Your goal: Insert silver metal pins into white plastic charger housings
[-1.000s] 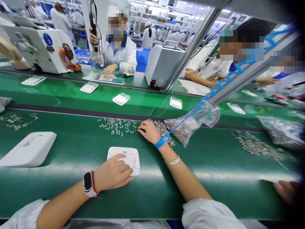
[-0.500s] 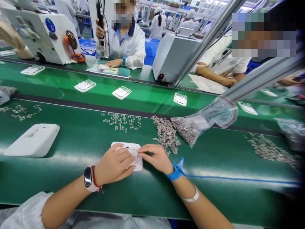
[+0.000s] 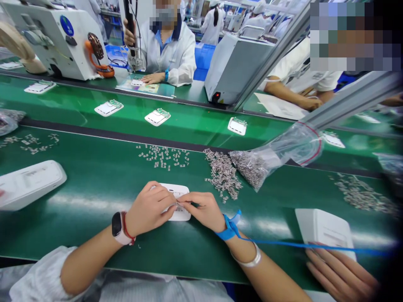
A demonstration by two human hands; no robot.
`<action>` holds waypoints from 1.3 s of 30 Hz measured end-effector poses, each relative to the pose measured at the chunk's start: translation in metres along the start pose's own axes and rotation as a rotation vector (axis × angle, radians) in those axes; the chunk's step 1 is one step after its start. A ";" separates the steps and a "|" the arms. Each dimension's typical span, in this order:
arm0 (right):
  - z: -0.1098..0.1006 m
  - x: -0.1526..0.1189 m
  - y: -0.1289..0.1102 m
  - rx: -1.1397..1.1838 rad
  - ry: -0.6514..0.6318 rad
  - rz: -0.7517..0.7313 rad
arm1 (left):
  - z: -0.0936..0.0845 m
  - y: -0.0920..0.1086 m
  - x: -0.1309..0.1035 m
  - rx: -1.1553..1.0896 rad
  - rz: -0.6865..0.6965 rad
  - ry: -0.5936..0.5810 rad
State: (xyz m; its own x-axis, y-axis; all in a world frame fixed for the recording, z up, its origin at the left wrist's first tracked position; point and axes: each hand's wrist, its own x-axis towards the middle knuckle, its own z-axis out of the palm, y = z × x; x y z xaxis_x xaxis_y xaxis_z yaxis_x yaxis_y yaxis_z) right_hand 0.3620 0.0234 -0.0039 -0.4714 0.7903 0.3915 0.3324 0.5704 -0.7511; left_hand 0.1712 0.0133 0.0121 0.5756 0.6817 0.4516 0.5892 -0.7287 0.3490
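Note:
A white plastic housing (image 3: 185, 191) with slots lies on the green bench in front of me. My left hand (image 3: 154, 207) covers its left part, fingers bent and fingertips drawn together over the middle. From the other side my right hand (image 3: 204, 209) reaches in, thumb and forefinger pinched close to the left fingertips. Whatever is between the fingers is too small or hidden to make out. Beyond the housing are scattered small metal clips (image 3: 163, 156) and a denser heap of metal clips (image 3: 223, 172).
A clear bag (image 3: 252, 167) of metal parts lies beside the heap. White housings stand at left (image 3: 34, 180) and right (image 3: 333, 230), another person's hand (image 3: 340, 268) touching the right one. A blue cord (image 3: 283, 243) runs from my right wrist. White covers with green boards (image 3: 158, 116) lie on the line behind.
The fingertips of both my hands have come together over the housing. At right another person's hand and a white housing have appeared. The left white housing has shifted left.

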 end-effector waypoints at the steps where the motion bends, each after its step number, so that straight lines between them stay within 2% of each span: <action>1: -0.001 0.002 0.001 0.010 -0.022 0.003 | 0.000 -0.001 0.000 0.004 0.006 0.005; 7: -0.003 0.014 0.017 -0.054 -0.089 -0.072 | 0.002 0.000 -0.003 0.108 -0.044 0.069; 9: -0.002 0.017 0.023 -0.124 -0.110 -0.081 | 0.007 0.004 -0.006 0.130 0.006 0.067; 11: 0.000 0.018 0.027 -0.206 -0.125 -0.089 | 0.013 0.008 -0.009 0.120 0.096 0.008; 14: 0.007 0.016 0.027 -0.290 -0.077 -0.083 | 0.021 0.011 -0.012 0.093 0.143 -0.050; 18: 0.016 0.011 0.027 -0.339 0.061 -0.142 | 0.024 0.010 -0.015 0.037 0.121 -0.012; 21: 0.020 0.008 0.029 -0.394 0.104 -0.212 | 0.024 0.011 -0.015 0.027 0.116 -0.008; 25: 0.018 0.004 0.031 -0.449 0.072 -0.271 | 0.018 0.012 -0.013 0.034 0.112 -0.013; 29: 0.015 0.001 0.032 -0.467 0.066 -0.285 | 0.009 0.009 -0.010 0.114 0.011 0.014; 39: 0.017 -0.001 0.035 -0.519 0.052 -0.307 | 0.011 0.001 -0.010 0.145 0.007 -0.100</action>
State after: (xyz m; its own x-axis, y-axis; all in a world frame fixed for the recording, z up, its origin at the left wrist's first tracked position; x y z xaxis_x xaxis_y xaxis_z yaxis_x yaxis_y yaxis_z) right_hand 0.3607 0.0387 -0.0397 -0.5724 0.5747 0.5849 0.5486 0.7986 -0.2476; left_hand 0.1728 0.0065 -0.0011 0.6290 0.6854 0.3669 0.6568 -0.7210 0.2209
